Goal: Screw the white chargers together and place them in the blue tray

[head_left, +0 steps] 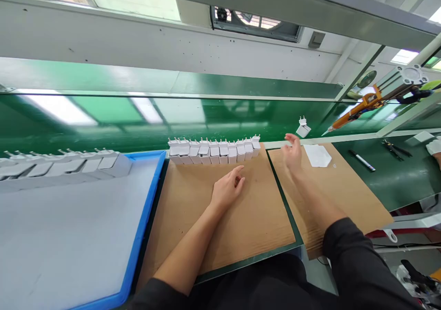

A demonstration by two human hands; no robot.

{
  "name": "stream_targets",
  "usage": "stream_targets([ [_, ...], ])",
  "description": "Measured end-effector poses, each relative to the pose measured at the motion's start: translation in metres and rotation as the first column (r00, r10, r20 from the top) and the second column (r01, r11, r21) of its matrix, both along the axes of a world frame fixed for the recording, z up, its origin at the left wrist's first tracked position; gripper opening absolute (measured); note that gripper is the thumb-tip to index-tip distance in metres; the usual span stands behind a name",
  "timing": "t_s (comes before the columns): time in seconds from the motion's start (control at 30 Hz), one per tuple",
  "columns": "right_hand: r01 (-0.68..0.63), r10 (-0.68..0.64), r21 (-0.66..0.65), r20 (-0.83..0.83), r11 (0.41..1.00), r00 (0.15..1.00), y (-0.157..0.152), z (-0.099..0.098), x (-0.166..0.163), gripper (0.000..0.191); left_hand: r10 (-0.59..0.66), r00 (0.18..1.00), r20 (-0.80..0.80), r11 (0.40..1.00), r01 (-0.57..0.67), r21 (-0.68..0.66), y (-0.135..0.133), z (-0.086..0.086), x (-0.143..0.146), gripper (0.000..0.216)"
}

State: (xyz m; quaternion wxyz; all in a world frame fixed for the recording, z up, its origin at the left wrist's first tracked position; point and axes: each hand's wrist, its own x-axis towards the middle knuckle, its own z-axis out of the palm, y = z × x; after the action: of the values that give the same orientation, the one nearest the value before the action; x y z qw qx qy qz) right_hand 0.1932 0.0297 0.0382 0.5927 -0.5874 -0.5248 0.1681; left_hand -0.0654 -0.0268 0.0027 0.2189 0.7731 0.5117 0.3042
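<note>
My left hand [228, 187] rests on the left brown board [220, 218], fingers loosely curled, holding nothing, just in front of a row of several white plug adapters [213, 150]. My right hand [292, 153] hovers over the right brown board [341, 195] with fingers apart and empty. A single white adapter [303, 128] lies on the green belt [206, 117] just beyond that hand. A white cloth or paper piece [317, 155] lies to the hand's right.
A blue-rimmed tray [144, 218] at left carries another row of white adapters [65, 163]. A black pen [361, 160] and pliers [392, 148] lie on the green surface at right. An orange-handled tool [358, 108] hangs at far right.
</note>
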Motion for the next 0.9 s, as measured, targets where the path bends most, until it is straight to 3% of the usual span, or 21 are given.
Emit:
stream_targets([
  [0.1,0.263,-0.241,-0.086,0.203,0.961,0.949,0.046,-0.004,0.044,0.063,-0.013,1.0,0.018,1.0,0.014,-0.023,0.0,0.001,0.0,0.039],
  [0.2,0.481,-0.383,-0.257,0.352,0.838,0.854,0.086,-0.01,0.075,0.076,-0.012,1.0,0.011,0.998,0.013,-0.063,0.0,0.004,0.0,0.041],
  [0.37,0.586,-0.461,-0.349,0.381,0.731,0.802,0.118,-0.005,0.096,0.08,-0.033,0.999,-0.035,0.994,0.029,-0.107,0.002,0.01,0.002,0.041],
  [0.53,0.524,-0.353,-0.42,0.42,0.741,0.836,0.125,0.001,0.104,0.062,-0.063,0.996,-0.055,0.993,0.057,-0.106,0.005,0.012,0.005,0.041],
  [0.73,0.407,-0.217,-0.368,0.459,0.836,0.862,0.094,0.001,0.093,0.052,-0.059,0.998,-0.039,0.994,0.055,-0.089,0.005,0.01,0.004,0.04],
  [0.8,0.297,-0.11,-0.377,0.444,0.877,0.889,0.065,-0.001,0.083,0.051,-0.065,0.997,-0.028,0.995,0.062,-0.082,0.005,0.01,0.004,0.038],
  [0.9,-0.015,0.182,-0.41,0.371,0.912,0.911,0.013,-0.002,0.056,0.055,-0.073,0.997,0.01,0.994,0.073,-0.084,0.002,0.009,0.007,0.038],
])
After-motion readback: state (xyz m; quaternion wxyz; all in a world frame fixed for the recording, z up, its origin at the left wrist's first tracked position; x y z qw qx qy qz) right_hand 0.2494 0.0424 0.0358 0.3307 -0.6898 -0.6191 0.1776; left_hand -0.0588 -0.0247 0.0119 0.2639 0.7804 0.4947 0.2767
